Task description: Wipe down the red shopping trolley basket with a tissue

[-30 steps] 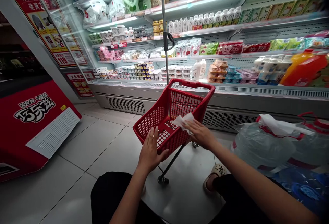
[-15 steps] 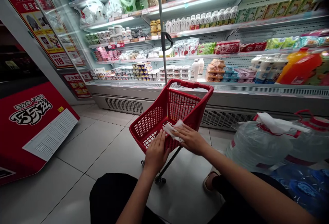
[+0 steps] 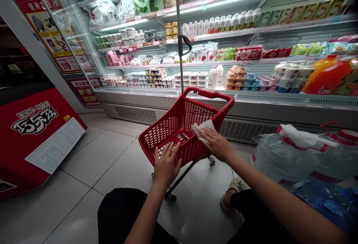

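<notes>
A red plastic shopping cart basket (image 3: 160,134) with perforated walls stands before me on thin metal legs with casters. My right hand (image 3: 215,141) presses a crumpled white tissue (image 3: 203,127) against the basket's right-hand rim, fingers laid over it. At the near edge, my left hand (image 3: 167,163) rests on the rim with its fingers spread and nothing in them. The basket's red handle (image 3: 207,93) rises at the far side.
A lit refrigerated shelf (image 3: 156,96) with dairy goods runs along the back. At left is a red freezer (image 3: 64,106). Large water bottles (image 3: 285,158) stand at right, a white tissue (image 3: 302,135) on top. My shod foot (image 3: 233,193) is on the tiled floor (image 3: 106,162).
My right hand has carried the tissue right and slightly up along the basket's rim. My left hand has shifted slightly left and down, its fingers now spread. The basket has turned slightly.
</notes>
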The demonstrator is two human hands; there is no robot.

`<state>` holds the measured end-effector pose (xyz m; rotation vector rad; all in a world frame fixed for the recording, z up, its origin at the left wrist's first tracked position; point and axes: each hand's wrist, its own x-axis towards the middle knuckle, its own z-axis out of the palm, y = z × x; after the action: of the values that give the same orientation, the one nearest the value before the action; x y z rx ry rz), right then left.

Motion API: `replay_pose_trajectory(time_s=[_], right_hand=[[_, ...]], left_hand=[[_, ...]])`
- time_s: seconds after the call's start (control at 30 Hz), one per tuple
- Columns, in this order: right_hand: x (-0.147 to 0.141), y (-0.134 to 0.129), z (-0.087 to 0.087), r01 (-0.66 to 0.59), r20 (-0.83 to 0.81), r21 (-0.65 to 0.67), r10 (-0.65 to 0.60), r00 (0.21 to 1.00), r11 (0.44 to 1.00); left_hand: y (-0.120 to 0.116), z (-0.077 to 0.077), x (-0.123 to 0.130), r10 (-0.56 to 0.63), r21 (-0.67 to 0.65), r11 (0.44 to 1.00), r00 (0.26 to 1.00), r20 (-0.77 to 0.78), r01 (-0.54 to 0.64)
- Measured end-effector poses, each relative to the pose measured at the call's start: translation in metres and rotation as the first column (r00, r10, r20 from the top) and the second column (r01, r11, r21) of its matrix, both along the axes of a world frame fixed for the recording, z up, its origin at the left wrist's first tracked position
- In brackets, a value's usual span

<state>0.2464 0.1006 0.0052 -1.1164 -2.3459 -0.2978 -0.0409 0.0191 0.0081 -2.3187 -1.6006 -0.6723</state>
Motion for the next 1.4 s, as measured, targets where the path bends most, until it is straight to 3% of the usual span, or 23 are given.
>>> replay_pose_trajectory(time_s=[0.13,0.23,0.33,0.43,0.6,0.73,0.9,1.03,1.1,1.27,1.4], right_hand=[[-0.044,-0.026,-0.002,-0.119,0.031,-0.006,0.119,0.992,0.993],[-0.055,-0.028,0.005,-0.185,0.075,0.017,0.183,0.980,0.983],[-0.036,-0.013,0.017,-0.169,0.126,0.060,0.160,0.979,0.984],[0.003,0.008,0.033,-0.071,0.146,0.119,0.054,0.988,0.990],[0.055,0.024,0.051,0.097,0.117,0.206,-0.122,0.986,0.974],[0.045,0.013,0.044,0.151,0.082,0.201,-0.170,0.982,0.968],[0.008,-0.009,0.034,-0.031,0.156,0.145,0.009,0.988,0.989],[0.023,-0.010,0.045,-0.087,0.215,0.130,0.058,0.975,0.988],[0.049,-0.003,0.055,-0.029,0.219,0.156,-0.006,0.976,0.987],[0.112,0.020,0.074,0.256,0.100,0.218,-0.282,0.954,0.942],[0.099,0.015,0.067,0.300,0.056,0.198,-0.316,0.947,0.933]], left_hand=[[0.014,-0.001,0.031,0.032,0.011,0.999,0.999,-0.026,-0.032],[0.023,-0.007,0.044,0.048,0.027,0.998,0.999,0.013,-0.048],[0.024,-0.010,0.035,-0.002,0.082,0.997,1.000,0.011,0.001],[0.020,-0.008,0.018,-0.081,0.097,0.992,0.997,-0.004,0.081],[0.011,-0.004,0.003,-0.114,0.117,0.987,0.993,0.011,0.112],[0.008,-0.002,0.012,-0.054,0.134,0.990,0.998,0.015,0.052],[0.027,0.007,0.053,-0.134,0.088,0.987,0.991,-0.009,0.134],[0.041,0.007,0.069,-0.165,0.058,0.985,0.986,0.020,0.164],[0.041,0.006,0.068,-0.199,0.072,0.978,0.980,0.022,0.197],[0.034,0.005,0.064,-0.233,0.101,0.968,0.972,0.035,0.229],[0.033,0.007,0.067,-0.226,0.104,0.970,0.973,0.040,0.221]])
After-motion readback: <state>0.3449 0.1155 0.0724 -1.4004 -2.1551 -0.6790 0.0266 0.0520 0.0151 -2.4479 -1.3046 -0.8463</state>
